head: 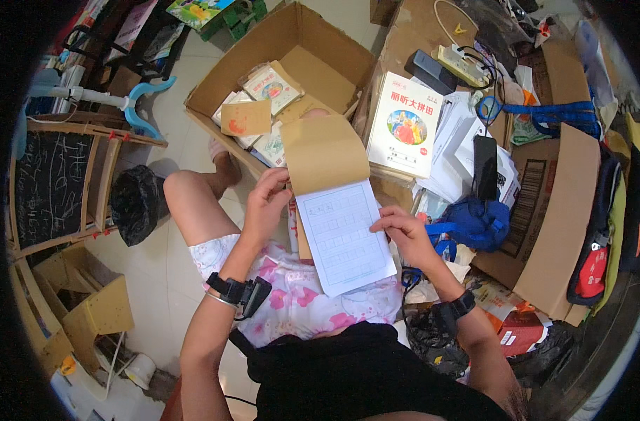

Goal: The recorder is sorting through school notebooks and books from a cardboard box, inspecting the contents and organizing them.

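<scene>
An exercise book (pixel 346 237) lies over my lap, its brown cover folded up and a page of printed grid boxes showing, with some pencil marks in the top row. My left hand (pixel 269 202) is at the book's upper left edge, thumb and fingertips pinched together near the fold. At the right edge of the page, my right hand (pixel 401 231) grips the paper between thumb and fingers. Under the book, another booklet and brown card partly show. A stack of booklets with a white printed cover (pixel 404 126) stands just beyond my right hand.
An open cardboard box (pixel 214 84) ahead holds small booklets and a brown card (pixel 246 118). To the right are loose papers, a power strip (pixel 459 66), a black phone (pixel 485 166), a blue bag (pixel 472 223) and a large carton. A chalkboard (pixel 51 184) and black plastic bag (pixel 135 205) are at left.
</scene>
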Motion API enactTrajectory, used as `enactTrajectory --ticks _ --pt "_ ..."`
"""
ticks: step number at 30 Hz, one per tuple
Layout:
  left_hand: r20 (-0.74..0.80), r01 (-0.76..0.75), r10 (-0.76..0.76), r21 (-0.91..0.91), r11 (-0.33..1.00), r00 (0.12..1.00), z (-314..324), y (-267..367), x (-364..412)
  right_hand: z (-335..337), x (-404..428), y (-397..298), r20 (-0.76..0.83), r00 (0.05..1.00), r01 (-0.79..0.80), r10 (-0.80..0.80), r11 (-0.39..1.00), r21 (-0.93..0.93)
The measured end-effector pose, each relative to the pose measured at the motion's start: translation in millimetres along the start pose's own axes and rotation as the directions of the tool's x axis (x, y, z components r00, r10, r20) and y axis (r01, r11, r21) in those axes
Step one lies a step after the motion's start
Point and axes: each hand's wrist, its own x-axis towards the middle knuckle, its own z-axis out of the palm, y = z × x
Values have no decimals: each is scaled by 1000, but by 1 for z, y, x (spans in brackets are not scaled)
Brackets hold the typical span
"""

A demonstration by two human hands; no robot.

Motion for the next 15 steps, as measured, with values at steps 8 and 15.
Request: enactTrajectory --ticks 8,15 --pt "375 -421 251 496 759 893 0 30 -25 0 -3 2 -34 999 -30 31 999 18" --pt "43 38 -34 -86 996 998 4 16 -37 -4 -3 -4 -26 999 -15 20 980 199"
